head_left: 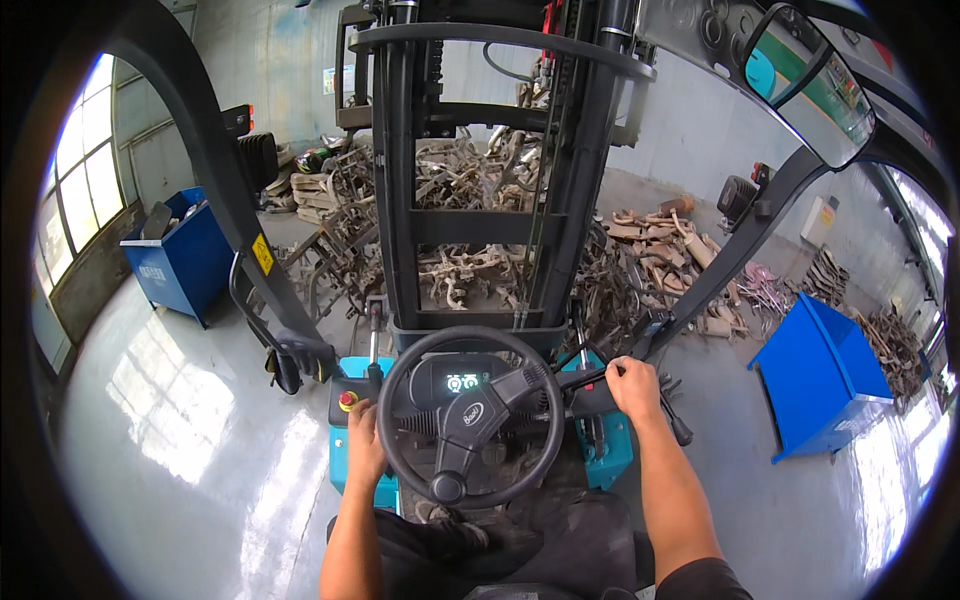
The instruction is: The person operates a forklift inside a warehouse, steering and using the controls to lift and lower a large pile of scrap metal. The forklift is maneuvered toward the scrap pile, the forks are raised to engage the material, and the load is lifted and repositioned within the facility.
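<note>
I sit behind the black steering wheel (pixel 473 415) of a forklift with turquoise panels. My left hand (pixel 366 442) is just left of the wheel's rim, below a red push button (pixel 348 400); its fingers are curled together, and what they hold, if anything, is hidden. Right of the wheel, my right hand (pixel 632 386) is closed round the end of a black control lever (pixel 588 379), thumb on top. Through the wheel a lit display (pixel 463 383) shows. Another lever (pixel 374 340) stands upright at the left console.
The black mast (pixel 487 228) rises ahead. Behind it lies a large heap of rusty metal scrap (pixel 455 180), spreading right to more parts (pixel 665 250). Blue metal bins stand left (pixel 182 262) and right (pixel 815 375) on the shiny grey floor (pixel 190 430). A mirror (pixel 835 110) hangs upper right.
</note>
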Demonstrator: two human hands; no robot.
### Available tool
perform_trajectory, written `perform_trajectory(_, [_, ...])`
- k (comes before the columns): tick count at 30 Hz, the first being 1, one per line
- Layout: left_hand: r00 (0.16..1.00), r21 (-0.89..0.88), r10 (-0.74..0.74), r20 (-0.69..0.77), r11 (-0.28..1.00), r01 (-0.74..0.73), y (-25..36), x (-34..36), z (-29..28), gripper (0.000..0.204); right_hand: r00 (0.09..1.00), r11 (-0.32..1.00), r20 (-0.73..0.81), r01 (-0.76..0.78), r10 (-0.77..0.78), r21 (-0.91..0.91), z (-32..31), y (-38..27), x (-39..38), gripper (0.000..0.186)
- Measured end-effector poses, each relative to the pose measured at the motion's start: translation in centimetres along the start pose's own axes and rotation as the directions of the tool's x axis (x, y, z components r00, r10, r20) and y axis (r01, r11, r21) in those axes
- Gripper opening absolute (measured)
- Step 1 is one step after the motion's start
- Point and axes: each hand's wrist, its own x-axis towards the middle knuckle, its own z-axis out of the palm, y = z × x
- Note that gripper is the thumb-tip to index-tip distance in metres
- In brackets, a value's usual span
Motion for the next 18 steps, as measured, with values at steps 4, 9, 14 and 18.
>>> perform_trajectory(4, [0.996,-0.005,-0.023,-0.086,1.0,0.023,-1.3,-1.6,0.3,0.025,1.0,1.0,0.03,0.002,-0.002,-0.006,0.4,0.3,0.1,0.029])
perform_trajectory(9, [0.983,0.103,-0.18,-0.047,0.977,0.184,0.4,-2.5,-2.2,0.023,0.994,0.984,0.054,0.102,-0.095,-0.146,0.6,1.3,-1.3,0.038])
perform_trajectory(14, [0.981,0.036,-0.011,-0.191,0.999,0.018,6.3,-3.6,-4.1,0.03,0.969,0.929,0.204,0.199,-0.138,-0.312,-0.1,3.0,-5.2,0.049])
perform_trajectory(18, [0.874,0.095,0.472,0.114,0.87,-0.483,11.7,-6.0,-3.3,0.035,0.952,0.881,0.232,0.278,-0.2,-0.382,-0.3,3.4,-7.5,0.062])
